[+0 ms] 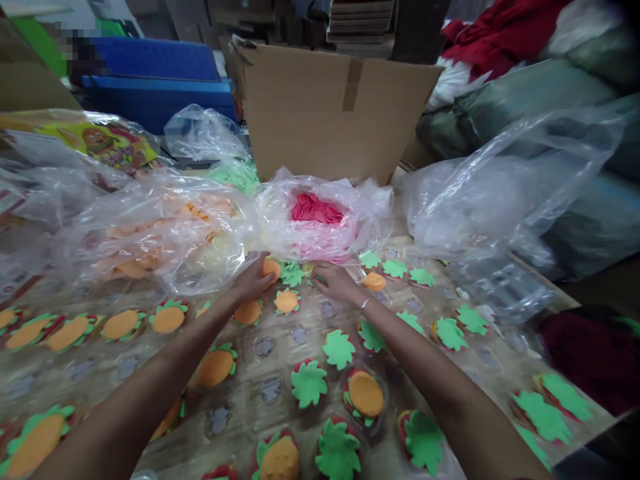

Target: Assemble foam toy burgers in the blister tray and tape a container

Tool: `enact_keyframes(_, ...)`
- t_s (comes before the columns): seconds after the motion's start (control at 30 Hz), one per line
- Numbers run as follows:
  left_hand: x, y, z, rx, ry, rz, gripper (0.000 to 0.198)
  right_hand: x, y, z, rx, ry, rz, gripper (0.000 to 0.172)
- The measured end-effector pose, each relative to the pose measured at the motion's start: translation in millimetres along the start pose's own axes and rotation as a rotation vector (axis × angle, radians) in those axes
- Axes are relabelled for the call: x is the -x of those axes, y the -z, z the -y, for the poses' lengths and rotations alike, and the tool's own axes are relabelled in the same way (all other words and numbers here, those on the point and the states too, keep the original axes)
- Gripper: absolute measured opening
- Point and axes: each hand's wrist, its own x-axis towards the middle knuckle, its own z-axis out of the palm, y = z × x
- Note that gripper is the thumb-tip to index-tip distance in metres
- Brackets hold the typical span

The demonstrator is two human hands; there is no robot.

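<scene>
My left hand (253, 279) is closed around an orange foam piece (273, 268) at the far edge of the clear blister trays (300, 373). My right hand (336, 280), with a bracelet on the wrist, rests fingers-down next to it, pressing on a green leaf piece (293, 273); its fingers are curled. The trays hold rows of round pockets filled with green leaf shapes (309, 383), orange ovals (366, 393) and red layers beneath. Some pockets are bare.
Plastic bags lie beyond the hands: one with orange pieces (160, 233), one with red pieces (317, 210), an empty one (500, 187) at right. An open cardboard box (330, 110) stands behind. Blue crates (155, 80) sit back left, cloth bundles (525, 80) back right.
</scene>
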Motion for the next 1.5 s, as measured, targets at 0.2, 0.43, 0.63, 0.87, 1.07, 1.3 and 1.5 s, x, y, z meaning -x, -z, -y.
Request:
enact_keyframes(0.2, -4, 4.7, 9, 0.093, 0.056, -0.057, 0.06, -64, -2, 3, 0.092, -0.062, 0.174, 0.018)
enact_keyframes(0.43, -22, 24.3, -3, 0.361, 0.133, -0.175, 0.063, -110, -2, -31, 0.121, 0.025, 0.103, 0.023)
enact_keyframes(0.63, -49, 2.8, -31, 0.424, -0.034, -0.202, 0.061, -116, -5, -39, 0.032, 0.002, 0.028, 0.02)
enact_keyframes(0.87, -44, -17.9, -41, 0.119, -0.252, -0.12, 0.046, -105, 11, -29, -0.043, -0.073, 0.031, 0.022)
enact_keyframes(1.07, -5, -5.3, -43, -0.244, -0.015, -0.136, 0.057, -70, -4, -6, -0.048, -0.044, -0.094, 0.036)
enact_keyframes(1.3, -21, -10.0, -28, -0.013, 0.01, 0.065, 0.05, -65, -17, -1, -0.062, -0.389, -0.096, 0.024)
enact_keyframes(1.5, -15, -2.6, -27, -0.185, -0.005, 0.154, 0.028, -48, -17, -1, -0.189, -0.18, 0.046, 0.059)
